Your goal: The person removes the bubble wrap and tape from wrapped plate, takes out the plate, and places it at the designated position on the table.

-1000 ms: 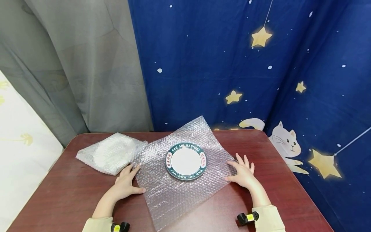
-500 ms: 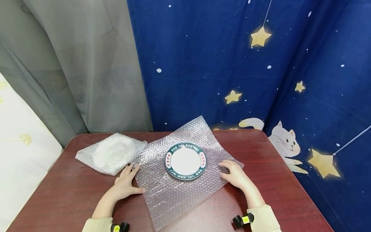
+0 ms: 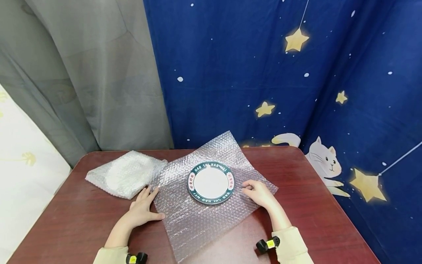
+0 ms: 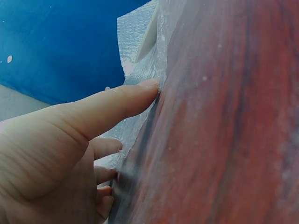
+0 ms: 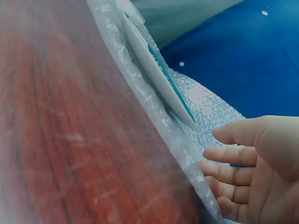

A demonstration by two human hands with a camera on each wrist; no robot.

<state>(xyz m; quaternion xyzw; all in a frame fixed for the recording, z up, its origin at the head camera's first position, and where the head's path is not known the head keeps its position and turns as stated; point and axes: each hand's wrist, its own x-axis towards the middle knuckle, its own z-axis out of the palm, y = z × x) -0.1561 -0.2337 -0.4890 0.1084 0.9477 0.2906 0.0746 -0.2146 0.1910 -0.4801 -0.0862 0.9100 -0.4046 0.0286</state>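
touching bubble wrap [image 3: 197, 223] edge – l hand [image 3: 141, 212], fingers spread; r hand [image 3: 259, 193] nr plate [image 3: 211, 183], fingers loosely bent – both empty

The wrap [image 3: 192, 227] is clear plastic, bubbly and glossy — the packet [image 3: 130, 174] at left looks the same. The plate [image 3: 211, 183] is smooth and shiny; the table [image 3: 316, 209], smooth grained wood with a sheen. Far curtains [image 3: 227, 66] — matt cloth.

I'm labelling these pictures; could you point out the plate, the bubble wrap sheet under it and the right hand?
Plate [image 3: 211, 183]: head view, on its white centre.
Bubble wrap sheet [image 3: 192, 227]: head view, on its bare near part.
Right hand [image 3: 259, 193]: head view, on the back of the hand.
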